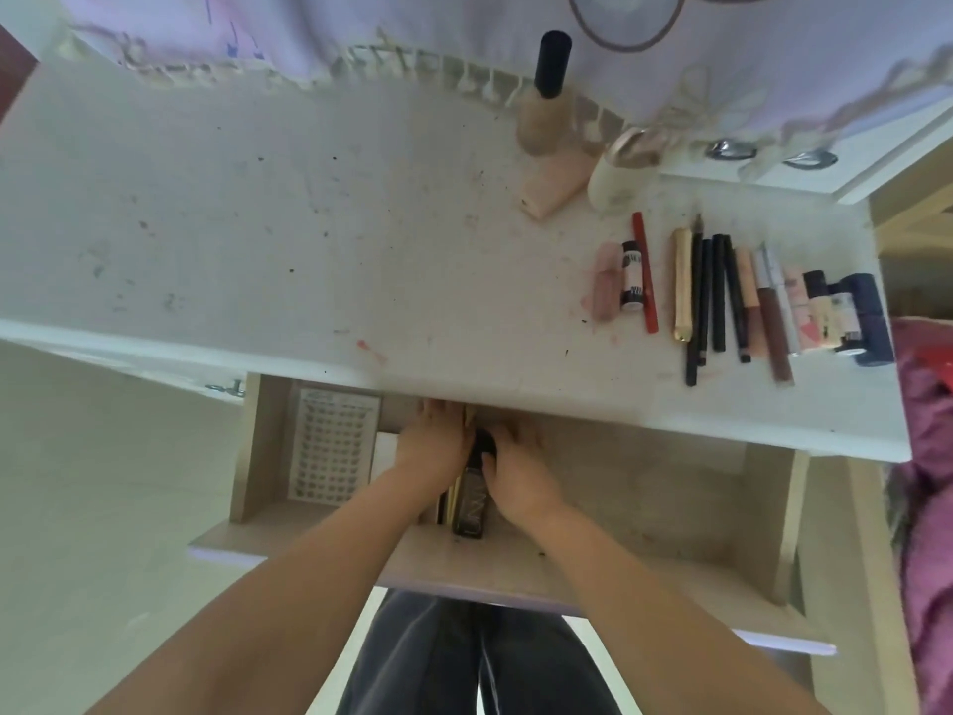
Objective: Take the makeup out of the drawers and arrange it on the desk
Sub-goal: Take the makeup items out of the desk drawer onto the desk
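Note:
Both my hands are inside the open drawer (670, 487) under the white desk (309, 224). A dark bottle with a black cap (470, 503) lies lengthwise in the drawer between them. My right hand (518, 472) grips the bottle near its cap, thumb across it. My left hand (436, 443) rests flat beside the bottle, fingers reaching under the desk edge, over thin gold sticks (453, 500). Several pencils, tubes and lipsticks (722, 296) lie in a row on the desk's right side.
A tall bottle with a black cap (546, 90), a pink tube (554, 185) and a cream jar (621, 172) stand near the cloth at the back. A sheet of small stickers (332, 446) lies in the drawer's left part. Pink fabric (928, 456) hangs at the right.

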Available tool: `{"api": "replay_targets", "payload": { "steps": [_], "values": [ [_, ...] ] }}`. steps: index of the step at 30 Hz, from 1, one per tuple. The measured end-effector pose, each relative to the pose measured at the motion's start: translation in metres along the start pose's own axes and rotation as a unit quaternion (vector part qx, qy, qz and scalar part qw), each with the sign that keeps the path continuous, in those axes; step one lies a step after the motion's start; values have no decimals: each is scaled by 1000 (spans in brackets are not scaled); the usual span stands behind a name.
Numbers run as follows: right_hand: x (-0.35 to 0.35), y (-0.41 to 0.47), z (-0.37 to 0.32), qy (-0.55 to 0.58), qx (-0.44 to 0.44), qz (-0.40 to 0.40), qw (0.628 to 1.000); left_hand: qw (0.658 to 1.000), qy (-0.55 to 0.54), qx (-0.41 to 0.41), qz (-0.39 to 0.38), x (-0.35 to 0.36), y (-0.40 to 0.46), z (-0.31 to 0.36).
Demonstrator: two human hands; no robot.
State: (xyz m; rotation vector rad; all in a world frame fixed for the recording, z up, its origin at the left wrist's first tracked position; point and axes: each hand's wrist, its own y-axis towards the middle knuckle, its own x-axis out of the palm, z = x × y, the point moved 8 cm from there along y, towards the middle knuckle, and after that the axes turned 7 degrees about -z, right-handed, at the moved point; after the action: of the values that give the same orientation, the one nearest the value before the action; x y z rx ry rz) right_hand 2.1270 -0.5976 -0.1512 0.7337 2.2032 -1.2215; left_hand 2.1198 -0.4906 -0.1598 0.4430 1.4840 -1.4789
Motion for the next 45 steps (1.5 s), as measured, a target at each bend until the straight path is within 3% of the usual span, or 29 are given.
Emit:
{"api": "replay_targets", "payload": {
  "steps": [8, 12, 14, 18, 20, 25, 28, 33, 36, 40, 45],
  "values": [
    [-2, -11, 9, 162, 1, -11, 987, 998, 21, -41, 40, -9, 18, 3],
    [-7, -27, 7, 162, -30, -35, 986, 999, 5, -49, 15, -8, 20, -4],
    [-10, -38, 7, 124, -47, -49, 990, 996, -82, -40, 21, -10, 11, -6],
    [-22, -65, 1, 74, -84, -87, 990, 953, -296, -38, 52, -14, -18, -18],
    [-41, -76, -4, 44, -101, -90, 990, 942, -334, -15, 29, -16, -38, -18],
    [-139, -97, -30, -9, -135, -87, 987, 958, -251, 138, -18, -67, -87, 6],
    [-214, -98, -55, -19, -148, -46, 988, 936, -283, 211, 9, -146, -100, 29],
    [-316, -64, -99, 14, -177, 119, 977, 920, -320, 222, 41, -236, -28, 52],
    [-344, -24, -120, 21, -187, 188, 964, 933, -303, 195, 11, -240, 29, 64],
    [-348, 27, -140, 12, -183, 207, 961, 946, -262, 188, -27, -222, 69, 75],
    [-337, 66, -147, -49, -153, 194, 968, 950, -257, 176, 19, -217, 82, 75]
  ]
}}
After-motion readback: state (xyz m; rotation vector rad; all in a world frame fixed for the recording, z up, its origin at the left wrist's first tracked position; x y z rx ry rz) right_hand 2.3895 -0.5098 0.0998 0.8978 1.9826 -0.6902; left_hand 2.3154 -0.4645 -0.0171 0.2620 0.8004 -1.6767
